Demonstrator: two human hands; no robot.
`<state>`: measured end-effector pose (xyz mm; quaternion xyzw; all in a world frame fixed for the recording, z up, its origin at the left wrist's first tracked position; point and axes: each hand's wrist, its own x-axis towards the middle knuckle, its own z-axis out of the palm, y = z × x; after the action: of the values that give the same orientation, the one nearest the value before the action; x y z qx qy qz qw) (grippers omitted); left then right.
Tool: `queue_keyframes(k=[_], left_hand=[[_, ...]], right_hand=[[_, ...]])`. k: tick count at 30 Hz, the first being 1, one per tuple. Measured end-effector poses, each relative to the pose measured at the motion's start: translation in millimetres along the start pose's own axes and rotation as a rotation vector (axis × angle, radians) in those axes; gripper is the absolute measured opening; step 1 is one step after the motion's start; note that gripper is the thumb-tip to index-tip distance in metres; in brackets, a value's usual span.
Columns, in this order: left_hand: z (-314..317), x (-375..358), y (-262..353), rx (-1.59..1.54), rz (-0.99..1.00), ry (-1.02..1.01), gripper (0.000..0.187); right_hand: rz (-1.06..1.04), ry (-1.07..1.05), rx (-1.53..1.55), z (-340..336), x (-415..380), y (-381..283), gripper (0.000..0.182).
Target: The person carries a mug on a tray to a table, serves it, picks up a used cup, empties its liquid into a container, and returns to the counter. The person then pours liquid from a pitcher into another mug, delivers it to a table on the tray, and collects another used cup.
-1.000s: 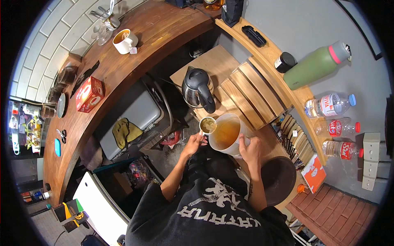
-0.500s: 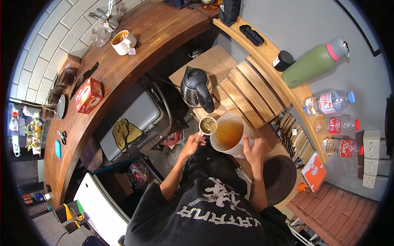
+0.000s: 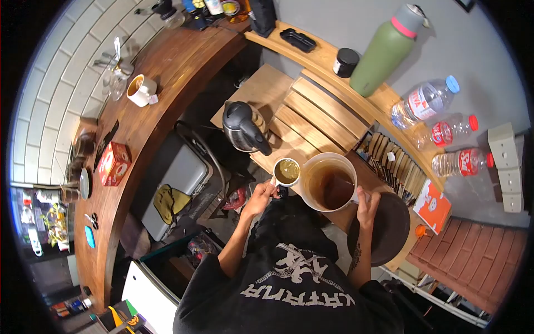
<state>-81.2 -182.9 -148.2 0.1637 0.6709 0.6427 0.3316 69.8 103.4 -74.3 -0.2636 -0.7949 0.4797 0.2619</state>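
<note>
In my left hand (image 3: 260, 198), fingers closed round the handle, is a small white cup (image 3: 287, 172) with yellowish-brown liquid in it. My right hand (image 3: 367, 205) grips the handle side of a large translucent pitcher (image 3: 329, 182), with the thumb up near the rim. Brown liquid lies inside the pitcher, darker toward one side. The rims of cup and pitcher are right beside each other in this view, in front of my black shirt. Just beyond them a black and steel electric kettle (image 3: 243, 127) stands on the wooden surface.
On the curved wooden counter (image 3: 183, 67) are a white mug (image 3: 141, 91) with a tea-bag tag, a red box (image 3: 115, 163) and scissors (image 3: 93, 221). The right shelf holds a green bottle (image 3: 384, 53) and several plastic bottles. A dark round seat (image 3: 384, 234) is beside my right arm.
The pitcher has shifted right and its mouth faces up toward me more, showing darker liquid. The cup has moved slightly right along with it. My view has turned, shifting the surroundings.
</note>
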Motion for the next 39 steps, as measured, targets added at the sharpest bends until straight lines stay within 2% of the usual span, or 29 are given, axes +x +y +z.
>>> queue_keyframes(k=[1,2,5,9,21,23,24,25,26,27,29,32,35,39], left_hand=[[2,1,4,-0.022,0.015,-0.009,0.048],[3,2,9,-0.012,0.013,-0.028,0.048],[6,2,23,-0.06,-0.013,-0.043,0.049],[7,2,43,-0.054,-0.021,-0.05,0.051],[13,3,109,-0.054,0.12,-0.116,0.049],[17,1,119,-0.058,0.087,-0.087,0.049],[17,1,122,-0.053,0.087,-0.096,0.049],[18,1,124,-0.045,0.09,-0.1,0.05],[19,1,126,-0.037,0.093,-0.105,0.051],[21,0,131,-0.032,0.093,-0.117,0.051],[25,0,139,-0.034,0.104,-0.16,0.052],[28,3,142,-0.049,0.131,-0.23,0.052],[37,3,150,-0.012,0.119,-0.261,0.051],[51,7,159,0.049,0.123,-0.339,0.05]], right_hand=[[0.015,0.076,0.006,-3,-4,5,0.04],[0.013,-0.019,0.07,-14,-4,9,0.038],[0.024,0.037,0.186,-22,-13,22,0.037],[0.045,0.084,0.187,-31,-24,34,0.038],[0.15,0.203,0.354,-31,-55,51,0.039],[0.272,0.485,0.42,-21,-63,54,0.038],[0.274,0.495,0.421,-24,-67,63,0.038],[0.283,0.359,0.405,-34,-73,75,0.027],[0.291,0.224,0.387,-39,-78,87,0.024],[0.293,0.237,0.388,-37,-82,98,0.024],[0.48,0.398,0.311,-30,-91,119,0.033],[0.515,0.372,0.353,-32,-96,124,0.037],[0.46,0.493,0.346,-31,-95,97,0.039],[0.433,0.503,0.235,-31,-95,108,0.037]])
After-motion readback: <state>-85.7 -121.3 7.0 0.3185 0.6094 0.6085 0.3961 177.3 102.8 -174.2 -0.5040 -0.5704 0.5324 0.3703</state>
